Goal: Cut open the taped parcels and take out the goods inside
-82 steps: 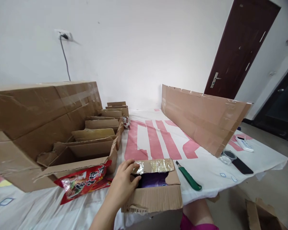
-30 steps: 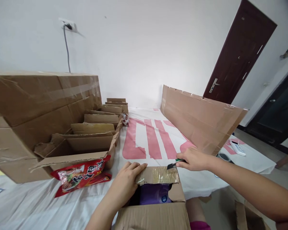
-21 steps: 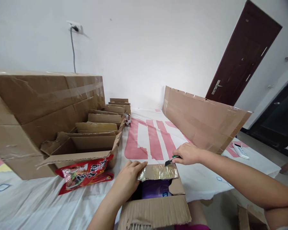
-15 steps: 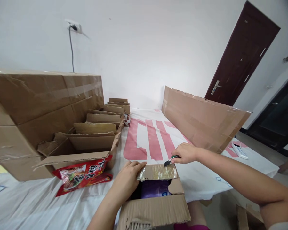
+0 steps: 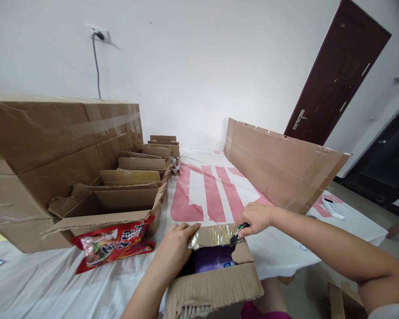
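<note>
In front of me at the near table edge is a cardboard box (image 5: 216, 283) with its top partly open. A purple package (image 5: 213, 258) shows inside. My left hand (image 5: 176, 248) rests on the box's left side, its fingers on the far flap (image 5: 211, 235), which has shiny tape on it. My right hand (image 5: 254, 218) is closed around a box cutter (image 5: 235, 238) with a dark, green-edged body. The cutter's tip is at the right end of the far flap, over the opening.
Left of the box, red food packets (image 5: 111, 243) lean on a row of open cardboard boxes (image 5: 123, 199). Behind that row stands a stack of large cartons (image 5: 53, 137). A cardboard panel (image 5: 275, 164) stands at the right, near a white device (image 5: 333, 208) on the white cloth (image 5: 282, 248).
My right hand has brought the cutter slightly down, from above the far flap to its right corner. The left hand stays on the box.
</note>
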### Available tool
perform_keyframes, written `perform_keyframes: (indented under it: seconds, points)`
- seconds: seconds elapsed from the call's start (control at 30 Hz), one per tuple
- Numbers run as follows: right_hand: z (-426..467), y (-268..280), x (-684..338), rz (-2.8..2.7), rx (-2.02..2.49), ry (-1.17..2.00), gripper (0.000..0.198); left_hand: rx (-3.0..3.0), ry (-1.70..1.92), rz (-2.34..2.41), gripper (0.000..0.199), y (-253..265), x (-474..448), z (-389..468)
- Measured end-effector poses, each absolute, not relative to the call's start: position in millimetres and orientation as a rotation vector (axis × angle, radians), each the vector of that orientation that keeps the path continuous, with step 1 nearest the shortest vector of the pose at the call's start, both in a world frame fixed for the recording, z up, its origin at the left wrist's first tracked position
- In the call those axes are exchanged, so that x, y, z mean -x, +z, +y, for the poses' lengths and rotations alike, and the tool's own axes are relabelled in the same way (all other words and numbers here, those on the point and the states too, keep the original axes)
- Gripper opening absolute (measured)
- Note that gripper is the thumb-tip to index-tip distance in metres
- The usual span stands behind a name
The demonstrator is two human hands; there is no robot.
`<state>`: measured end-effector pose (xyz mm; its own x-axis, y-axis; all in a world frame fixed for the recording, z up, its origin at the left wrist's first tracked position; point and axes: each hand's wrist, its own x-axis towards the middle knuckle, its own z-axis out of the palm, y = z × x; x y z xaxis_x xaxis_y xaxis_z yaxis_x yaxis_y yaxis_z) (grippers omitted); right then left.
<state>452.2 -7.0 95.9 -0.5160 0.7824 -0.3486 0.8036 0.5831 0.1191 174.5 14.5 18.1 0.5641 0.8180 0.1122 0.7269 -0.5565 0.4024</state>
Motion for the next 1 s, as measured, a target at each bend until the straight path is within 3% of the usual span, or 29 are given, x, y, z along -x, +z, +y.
perform_keyframes:
  seconds: [0.2,0.33,1.0]
  points:
    - [-6,102,-459,2.395,-1.497,0.119,0.042,-2.517,0.427,1.267,0.069,18,-173,14]
    - [-12,100,-451,2.368,-1.48,0.069,0.042,-2.499,0.414,1.286,0.069,19,-173,12]
    - [-25,96,-432,2.39,-1.5,0.162,0.03,-2.499,0.427,1.299,0.068,18,-173,12]
